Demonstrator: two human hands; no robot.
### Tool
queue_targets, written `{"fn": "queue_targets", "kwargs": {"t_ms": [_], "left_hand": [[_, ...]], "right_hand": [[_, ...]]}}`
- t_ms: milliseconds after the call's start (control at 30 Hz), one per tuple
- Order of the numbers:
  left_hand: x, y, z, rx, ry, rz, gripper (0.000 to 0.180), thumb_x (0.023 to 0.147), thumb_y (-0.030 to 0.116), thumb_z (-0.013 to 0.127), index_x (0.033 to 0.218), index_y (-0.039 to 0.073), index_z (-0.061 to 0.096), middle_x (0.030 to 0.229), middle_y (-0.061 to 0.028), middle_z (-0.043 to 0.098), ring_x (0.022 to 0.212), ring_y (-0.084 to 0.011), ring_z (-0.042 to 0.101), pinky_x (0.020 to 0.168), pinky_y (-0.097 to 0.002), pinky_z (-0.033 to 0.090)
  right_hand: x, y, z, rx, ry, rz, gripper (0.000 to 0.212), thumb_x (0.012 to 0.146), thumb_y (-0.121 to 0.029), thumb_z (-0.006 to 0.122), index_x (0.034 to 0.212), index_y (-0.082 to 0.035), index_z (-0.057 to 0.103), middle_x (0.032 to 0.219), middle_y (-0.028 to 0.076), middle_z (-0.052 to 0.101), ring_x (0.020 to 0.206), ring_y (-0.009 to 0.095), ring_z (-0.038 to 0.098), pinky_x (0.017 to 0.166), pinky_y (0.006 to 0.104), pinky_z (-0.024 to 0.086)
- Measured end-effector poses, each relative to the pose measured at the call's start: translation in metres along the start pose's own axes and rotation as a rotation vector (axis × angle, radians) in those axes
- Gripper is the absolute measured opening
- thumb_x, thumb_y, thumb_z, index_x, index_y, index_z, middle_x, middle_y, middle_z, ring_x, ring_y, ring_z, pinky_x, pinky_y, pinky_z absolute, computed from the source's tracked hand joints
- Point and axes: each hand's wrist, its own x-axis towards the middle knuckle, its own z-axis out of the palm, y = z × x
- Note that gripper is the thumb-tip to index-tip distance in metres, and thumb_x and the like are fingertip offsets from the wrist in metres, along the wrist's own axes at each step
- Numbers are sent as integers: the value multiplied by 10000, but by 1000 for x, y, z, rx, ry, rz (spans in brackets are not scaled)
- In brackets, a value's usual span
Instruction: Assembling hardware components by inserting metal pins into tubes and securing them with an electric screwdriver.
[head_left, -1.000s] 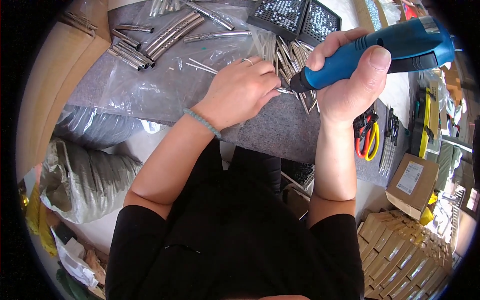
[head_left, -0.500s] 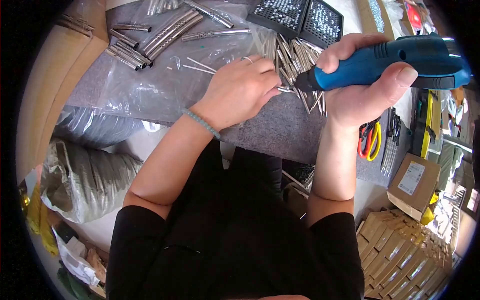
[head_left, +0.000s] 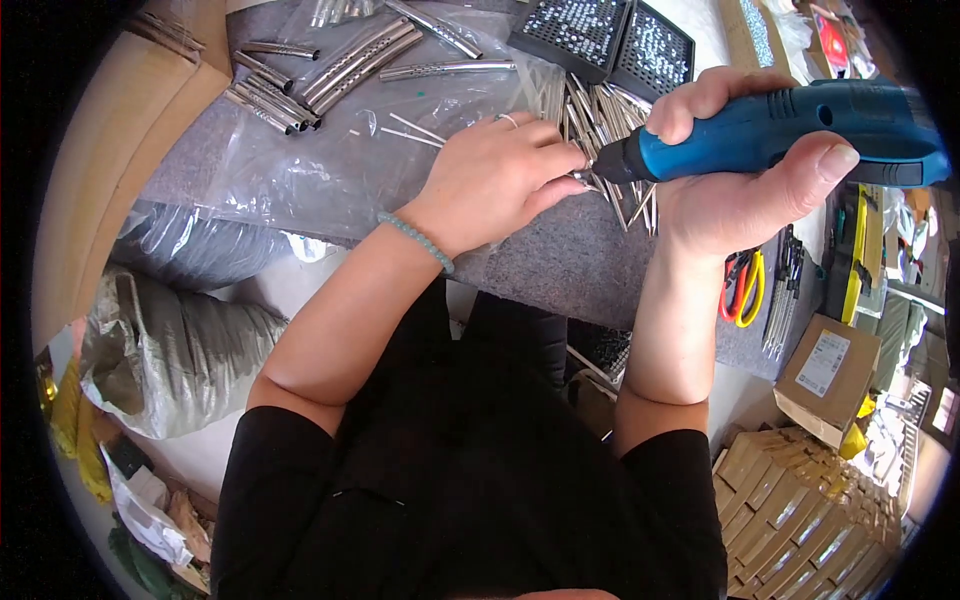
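My right hand (head_left: pixel 715 205) is wrapped around a blue cordless screwdriver (head_left: pixel 740 130), held level with its black nose pointing left. At that nose, my left hand (head_left: pixel 500 175) pinches a small metal piece (head_left: pixel 580 176) between thumb and fingertips. What exactly this piece is stays mostly hidden by the fingers. Just beyond the nose lies a loose pile of thin metal rods (head_left: pixel 590 115) on the grey tabletop. Two slim white sticks (head_left: pixel 415 130) rest on the clear plastic sheet behind my left hand.
Perforated metal tubes (head_left: pixel 360 65) lie at the far left. Two black trays of small shiny parts (head_left: pixel 570 35) stand at the back. Red and yellow handled pliers (head_left: pixel 742 290) lie right of my right forearm, near a cardboard box (head_left: pixel 828 380). A tall carton (head_left: pixel 130 130) rises at left.
My left fingertips have moved right, closer to the screwdriver's nose, and the thumb is straighter. The whole scene has shifted slightly right in the view.
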Motion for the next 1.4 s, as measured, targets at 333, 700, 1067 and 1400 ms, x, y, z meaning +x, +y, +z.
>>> {"fn": "queue_targets", "kwargs": {"t_ms": [333,700,1067,1400], "left_hand": [[0,0,-1,44,-20,7,150,788,259,624,846,122,612,815,-21,578,852,-227,570,706,-367,464],[0,-1,-1,41,-30,9,143,783,254,629,846,126,616,824,-12,583,867,-223,568,709,-370,463],[0,-2,-2,-19,-35,33,156,706,173,704,819,93,630,842,-39,586,830,-244,570,704,-353,461],[1,1,-5,-12,-56,27,134,717,157,693,814,89,629,847,-38,587,827,-242,570,713,-350,460]], "right_hand": [[0,9,2,132,-36,-37,595,819,-563,531,924,21,480,637,135,519,487,190,531,472,282,452],[-2,8,3,54,-52,-18,629,805,-609,513,967,-2,489,662,128,519,513,192,527,480,293,448],[-7,10,-9,134,-42,-58,528,812,-478,592,943,23,491,652,131,537,492,175,538,463,268,450],[-9,15,-9,129,-82,-67,468,834,-432,587,935,19,507,642,113,554,488,148,534,459,244,435]]}}
